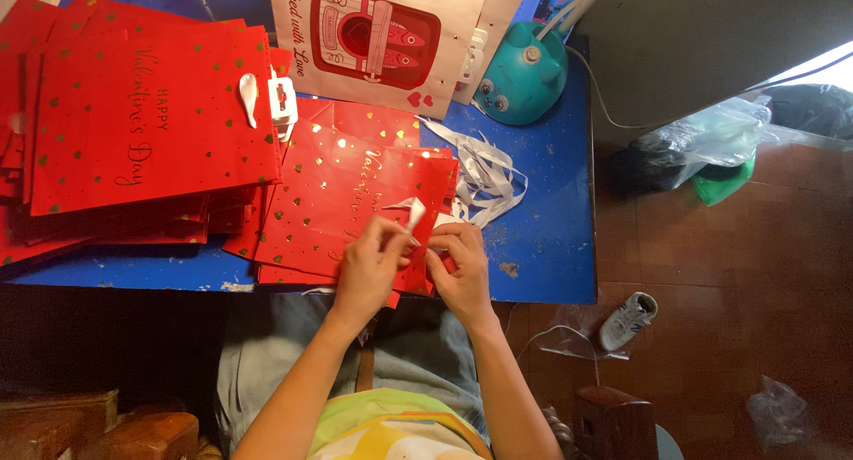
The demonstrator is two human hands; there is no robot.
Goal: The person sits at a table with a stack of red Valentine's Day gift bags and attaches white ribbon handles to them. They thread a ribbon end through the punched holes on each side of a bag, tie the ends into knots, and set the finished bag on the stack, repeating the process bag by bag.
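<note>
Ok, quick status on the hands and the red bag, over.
Left hand and right hand both pinching a white ribbon. Red bag flat on the blue table. Loose ribbons beside it, nothing blocking.

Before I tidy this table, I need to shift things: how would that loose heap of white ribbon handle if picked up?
The white ribbon heap would probably be floppy and light: its strips lie in loose curls on the blue table. Its loops overlap, so it may tangle or trail.

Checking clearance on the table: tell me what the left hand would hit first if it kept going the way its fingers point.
The left hand points up and right, so it would probably first meet the white ribbon end at its fingertips, then the red gift bag underneath. Depth is unclear.
</note>
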